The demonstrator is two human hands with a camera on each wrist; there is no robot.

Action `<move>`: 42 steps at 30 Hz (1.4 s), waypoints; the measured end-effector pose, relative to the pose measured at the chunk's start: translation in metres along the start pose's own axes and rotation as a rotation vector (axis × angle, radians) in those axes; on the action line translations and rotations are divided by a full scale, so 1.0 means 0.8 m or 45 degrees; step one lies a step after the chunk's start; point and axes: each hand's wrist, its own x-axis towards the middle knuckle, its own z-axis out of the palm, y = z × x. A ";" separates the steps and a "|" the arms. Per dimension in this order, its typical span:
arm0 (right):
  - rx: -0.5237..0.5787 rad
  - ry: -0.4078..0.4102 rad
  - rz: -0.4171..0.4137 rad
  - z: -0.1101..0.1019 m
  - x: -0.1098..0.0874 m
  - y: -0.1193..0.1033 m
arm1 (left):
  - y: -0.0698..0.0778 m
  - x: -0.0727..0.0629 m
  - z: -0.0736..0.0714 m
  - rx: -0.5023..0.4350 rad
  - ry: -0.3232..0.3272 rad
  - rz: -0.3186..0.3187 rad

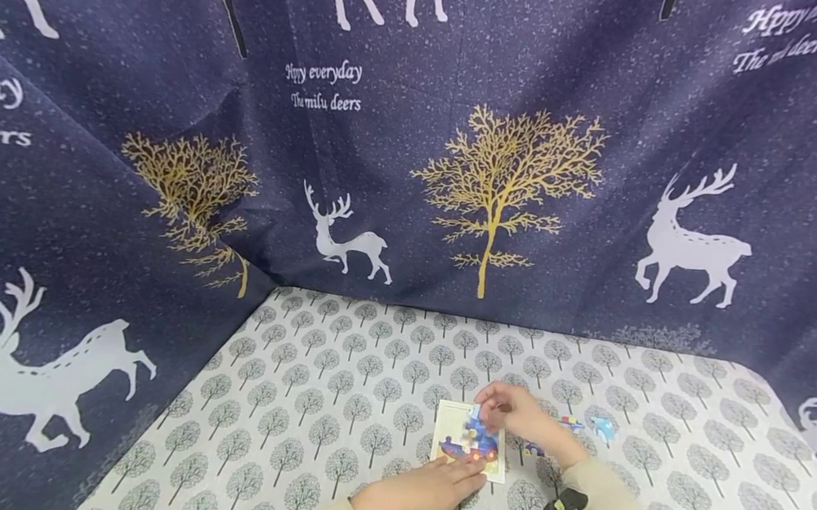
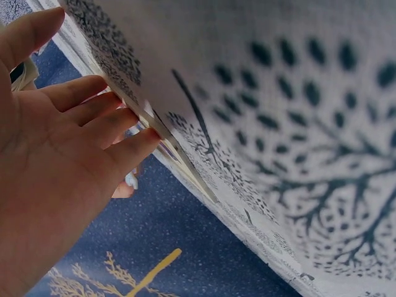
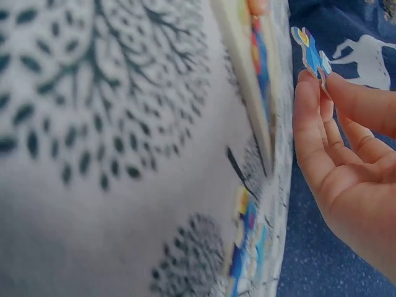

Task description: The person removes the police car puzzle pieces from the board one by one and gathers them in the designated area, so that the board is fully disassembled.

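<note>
Patterned cloth (image 1: 289, 424), left hand (image 1: 425, 496) outstretched, touching puzzle tray (image 1: 450, 420), right hand (image 1: 522, 418) pinching blue piece (image 3: 310, 54), clear only from right wrist

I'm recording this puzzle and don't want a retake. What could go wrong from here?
The puzzle piece is pinched near its edge by the right hand, so it might slip. The right forearm passes close to the loose pieces and could knock them. The left hand touches the tray at its near edge; pushing might slide it across the cloth.
</note>
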 end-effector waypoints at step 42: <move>-0.021 0.185 0.179 -0.101 -0.129 0.032 | 0.000 -0.003 -0.003 -0.051 -0.014 0.006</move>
